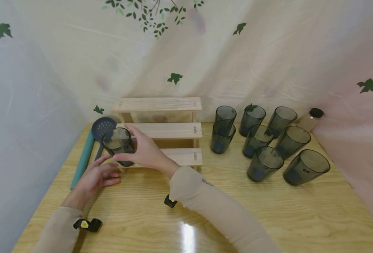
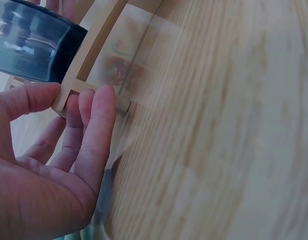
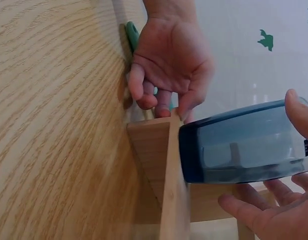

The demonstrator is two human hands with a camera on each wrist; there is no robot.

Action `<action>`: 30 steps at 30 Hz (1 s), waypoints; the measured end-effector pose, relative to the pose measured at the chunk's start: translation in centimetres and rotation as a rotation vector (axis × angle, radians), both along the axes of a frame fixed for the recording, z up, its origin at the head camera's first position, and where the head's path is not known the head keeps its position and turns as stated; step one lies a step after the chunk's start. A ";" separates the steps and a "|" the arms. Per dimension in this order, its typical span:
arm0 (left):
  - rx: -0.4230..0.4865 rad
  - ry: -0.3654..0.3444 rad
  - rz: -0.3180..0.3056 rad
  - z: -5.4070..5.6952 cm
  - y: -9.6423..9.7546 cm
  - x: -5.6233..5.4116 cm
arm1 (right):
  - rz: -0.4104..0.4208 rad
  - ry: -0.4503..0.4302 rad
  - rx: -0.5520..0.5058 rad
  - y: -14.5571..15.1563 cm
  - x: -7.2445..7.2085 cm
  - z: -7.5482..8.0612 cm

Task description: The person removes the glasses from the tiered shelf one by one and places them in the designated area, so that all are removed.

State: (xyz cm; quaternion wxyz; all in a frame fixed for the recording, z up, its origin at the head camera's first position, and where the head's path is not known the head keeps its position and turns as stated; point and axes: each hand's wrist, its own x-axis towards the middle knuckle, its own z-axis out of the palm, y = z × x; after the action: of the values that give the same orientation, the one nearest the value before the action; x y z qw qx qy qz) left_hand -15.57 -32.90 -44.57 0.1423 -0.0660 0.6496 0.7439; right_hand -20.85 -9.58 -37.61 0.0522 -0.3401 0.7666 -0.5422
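My right hand [image 1: 149, 150] grips a smoky grey drinking glass [image 1: 118, 140], thumb on one side and fingers on the other. The glass is upright over the left end of the lowest step of a three-step wooden rack [image 1: 184, 156]. Its dark base [image 3: 191, 152] meets or nearly meets the board in the right wrist view; any thin gap is hard to tell. At that board's left end, my left hand [image 1: 94, 177] pinches the corner between thumb and fingers, just below the glass. The left wrist view shows its fingertips [image 2: 105, 97] around the wooden end.
Several matching glasses [image 1: 265, 165] stand upright in a group on the right of the wooden table [image 1: 161, 214]. A black-lidded bottle [image 1: 311, 119] is behind them. Left of the rack lie a dark slotted skimmer [image 1: 103, 127] and a long teal object [image 1: 83, 160]. Printed cloth [image 1: 205, 59] hangs behind.
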 end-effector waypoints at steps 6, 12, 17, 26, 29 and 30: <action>0.005 0.003 -0.017 0.0 0.0 0.0 | 0.022 0.061 -0.073 -0.3 -0.5 -1.1; 0.003 0.001 -0.015 0.1 0.0 0.0 | 0.012 0.054 -0.084 -0.4 -0.5 -1.4; 0.010 0.003 -0.018 0.2 0.0 -0.1 | 0.010 0.042 -0.085 -0.4 -0.5 -1.3; 0.000 0.004 -0.019 0.3 0.0 -0.3 | 0.010 0.006 -0.135 -0.3 -0.6 -1.2; -0.013 -0.002 -0.015 0.1 0.0 -0.2 | 0.013 0.007 -0.137 -0.1 -0.4 -1.3; -0.019 -0.005 -0.009 0.1 0.0 -0.1 | 0.020 -0.005 -0.139 0.0 -0.3 -1.2</action>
State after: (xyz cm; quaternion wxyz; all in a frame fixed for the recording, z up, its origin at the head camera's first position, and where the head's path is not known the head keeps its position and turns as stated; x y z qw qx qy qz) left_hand -15.64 -32.93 -44.49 0.1467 -0.0665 0.6564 0.7370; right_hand -21.16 -9.54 -38.85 0.0358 -0.3490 0.7236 -0.5945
